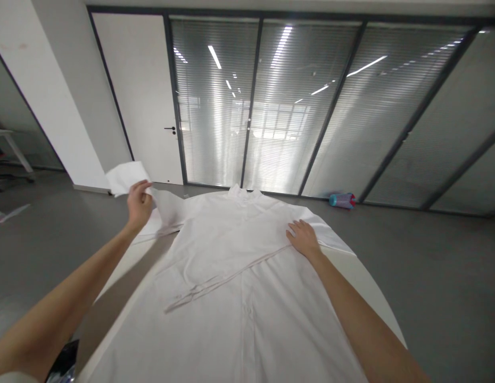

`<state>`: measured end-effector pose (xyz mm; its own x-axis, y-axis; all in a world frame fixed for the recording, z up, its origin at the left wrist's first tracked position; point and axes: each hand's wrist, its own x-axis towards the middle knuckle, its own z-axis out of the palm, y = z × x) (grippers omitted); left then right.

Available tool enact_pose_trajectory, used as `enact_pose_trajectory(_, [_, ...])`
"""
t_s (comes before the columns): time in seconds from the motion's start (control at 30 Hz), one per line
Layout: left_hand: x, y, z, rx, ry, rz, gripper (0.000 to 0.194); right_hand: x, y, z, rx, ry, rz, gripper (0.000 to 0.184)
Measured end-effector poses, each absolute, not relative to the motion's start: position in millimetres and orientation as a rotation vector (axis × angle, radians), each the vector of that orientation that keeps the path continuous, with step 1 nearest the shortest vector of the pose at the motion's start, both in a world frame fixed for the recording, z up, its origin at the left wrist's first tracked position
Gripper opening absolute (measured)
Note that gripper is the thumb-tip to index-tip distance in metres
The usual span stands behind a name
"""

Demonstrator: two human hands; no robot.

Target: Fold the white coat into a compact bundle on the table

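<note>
A long white garment with a collar and sleeves, like a lab coat (231,234), lies spread over a white table (375,298), its collar toward the far edge. My left hand (139,205) pinches the left sleeve near its cuff (128,176) and holds it up off the table. Flat on the coat's upper right side, near the other sleeve, rests my right hand (304,238) with its fingers stretched out. A narrow fabric belt (231,277) runs slantwise across the coat's middle, from below my right hand to the lower left.
Behind the table stands a glass partition (279,117) with blinds, beside a white door (139,96). A blue and red patterned object (342,200) lies on the floor at its foot. Something dark and shiny (64,361) shows at the lower left, below the table's edge.
</note>
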<state>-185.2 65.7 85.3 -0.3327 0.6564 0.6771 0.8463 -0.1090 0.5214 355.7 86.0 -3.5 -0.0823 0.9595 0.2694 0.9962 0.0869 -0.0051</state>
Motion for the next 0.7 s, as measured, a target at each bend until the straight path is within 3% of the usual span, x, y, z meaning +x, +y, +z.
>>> enact_pose_trajectory(0.1, [-115.7,60.3,92.0,-2.152,-1.409,-1.357,0.039,338.4,79.2,14.8,-1.745,-1.987,-0.085,0.044])
enact_pose_trajectory(0.27, [-31.1,15.2,59.4,-2.978,-0.741,-0.539,0.045,308.0,51.1,48.8,-1.436,-1.487,1.096,0.085])
enact_pose_trajectory(0.37, [-19.1,-11.8,42.7,-3.051,-0.552,-0.384,0.035,308.8,29.3,56.6,-1.394,-1.322,1.415,0.097])
enact_pose_trajectory(0.43, [-24.7,-22.1,37.7,-3.020,-0.619,-0.426,0.029,316.0,17.1,55.9,-1.530,-1.333,1.423,0.090])
enact_pose_trajectory(0.57, [-53.7,-25.1,29.7,-2.908,-1.068,-0.404,0.028,333.7,-1.9,47.6,-1.747,-1.735,1.055,0.053])
enact_pose_trajectory(0.7, [-86.6,-20.0,15.7,-2.743,-1.403,-0.481,0.027,346.8,-18.8,42.8,-1.815,-1.955,0.929,0.063])
